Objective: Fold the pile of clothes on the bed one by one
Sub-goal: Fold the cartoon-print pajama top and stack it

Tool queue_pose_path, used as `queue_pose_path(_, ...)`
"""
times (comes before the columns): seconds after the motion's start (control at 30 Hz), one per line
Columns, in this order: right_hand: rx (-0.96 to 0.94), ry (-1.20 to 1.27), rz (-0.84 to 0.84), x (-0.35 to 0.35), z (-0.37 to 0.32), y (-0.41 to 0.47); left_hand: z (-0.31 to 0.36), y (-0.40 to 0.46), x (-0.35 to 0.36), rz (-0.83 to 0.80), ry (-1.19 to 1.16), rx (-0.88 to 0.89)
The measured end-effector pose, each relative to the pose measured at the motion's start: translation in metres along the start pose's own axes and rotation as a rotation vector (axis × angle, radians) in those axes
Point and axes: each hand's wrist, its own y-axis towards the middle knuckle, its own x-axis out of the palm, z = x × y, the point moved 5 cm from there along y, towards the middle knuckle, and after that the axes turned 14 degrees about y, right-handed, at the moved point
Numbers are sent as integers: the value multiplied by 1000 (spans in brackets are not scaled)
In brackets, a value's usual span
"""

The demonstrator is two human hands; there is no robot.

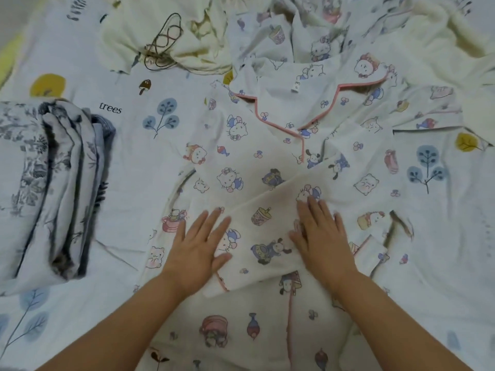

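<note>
A white pyjama top (257, 156) with cartoon prints and pink piping lies spread face up on the bed, collar away from me. One sleeve (267, 234) is folded diagonally across its front. My left hand (199, 247) lies flat on the sleeve's lower end, fingers straight. My right hand (320, 236) presses flat on the sleeve's upper part, fingers straight. Behind the top lies a crumpled pile: a matching cartoon-print garment (294, 30) and cream clothes (166, 30).
A stack of folded grey-and-white patterned clothes (53, 183) sits at the left on the tree-print bedsheet (128, 156). A brown cord (163, 41) lies on the cream garment. More cream fabric (442, 44) bunches at the far right.
</note>
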Motion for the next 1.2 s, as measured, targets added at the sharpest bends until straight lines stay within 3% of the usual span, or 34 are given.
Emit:
queue_pose_path(0.07,4,181,210,-18,-10,-11,-5,-3,-12,121,-206,-116)
queue_pose_path(0.17,-106,193,394,-22,-38,-42,-17,-14,-25,228,-463,-320)
queue_pose_path(0.27,-341,62,180,19,-75,-68,-22,-19,-30,136,-632,-347)
queue_pose_path(0.33,-375,-47,12,48,-86,-79,-25,-19,-34,144,-700,-344)
queue_pose_path(0.4,-369,-92,12,60,-90,-86,-30,-22,-41,206,-611,-363)
queue_pose_path(0.53,-388,1,107,65,-97,-100,-27,-32,-42,372,-106,-243)
queue_pose_path(0.6,-295,2,180,59,-91,-100,-19,-39,-33,395,-1,-95)
queue_pose_path(0.7,-79,-95,178,43,-62,-96,-11,-44,-3,146,101,100)
queue_pose_path(0.77,-67,-144,94,42,-47,-97,-14,-43,12,0,111,127)
queue_pose_path(0.93,-61,-113,234,16,-24,-113,-23,-42,-4,19,39,135)
queue_pose_path(1.0,87,-142,248,3,-3,-131,-29,-54,-13,77,78,135)
queue_pose_path(1.1,370,-160,109,-1,35,-166,-39,-77,-12,33,115,114)
queue_pose_path(1.2,595,-27,106,-13,67,-196,-46,-93,-6,42,134,139)
